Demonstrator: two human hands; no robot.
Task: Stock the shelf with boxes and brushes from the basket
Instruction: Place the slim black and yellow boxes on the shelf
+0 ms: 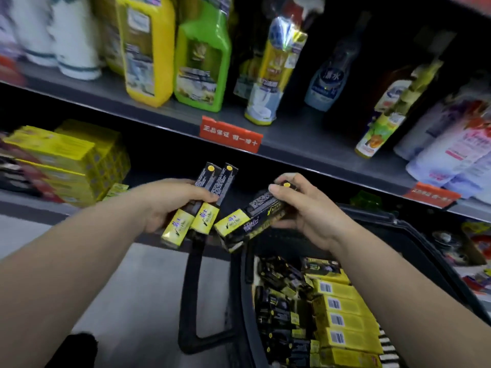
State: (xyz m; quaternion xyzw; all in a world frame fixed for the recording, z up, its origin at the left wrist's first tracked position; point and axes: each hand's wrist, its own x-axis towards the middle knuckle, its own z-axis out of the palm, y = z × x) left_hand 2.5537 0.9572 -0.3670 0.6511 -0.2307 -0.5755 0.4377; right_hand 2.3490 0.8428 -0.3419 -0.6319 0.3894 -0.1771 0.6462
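Left forearm point(53, 274) & right forearm point(398, 288), bare, nearest cam, extended fwd. Basket point(398, 229): black, near right, on grey floor point(132, 288); right forearm crosses it & hides part of rim; black handle point(188, 301) lies out to the left. Contents: yellow barcode boxes point(342, 306) in a row at right, black boxes point(281, 309) piled at left, striped item point(385, 343) at right edge, type unclear. Left hand point(170, 205): fingers curled round two black-and-yellow boxes point(206, 221), side by side, yellow ends toward cam. Right hand point(305, 208): thumb on top, fingers beneath, grips matching box point(233, 221), tilted, yellow end left, just beside the pair, not touching; 2nd box under it, can't tell. Held items sit above basket's far-left corner, in front of the dark lower bay. Yellow box stack point(66, 160) fills that bay's left part. Upper shelf board point(305, 134), far, w/ red tag point(230, 134) directly beyond the hands & 2nd red tag point(431, 195) right. On it, left to right: white containers point(77, 35), yellow jug point(144, 49), green jug point(202, 57), foil-wrapped yellow bottle point(276, 70), pale blue bottle point(329, 78), dark bottle point(385, 115), pink-white bottles point(451, 150). All blurred; labels mostly unreadable.
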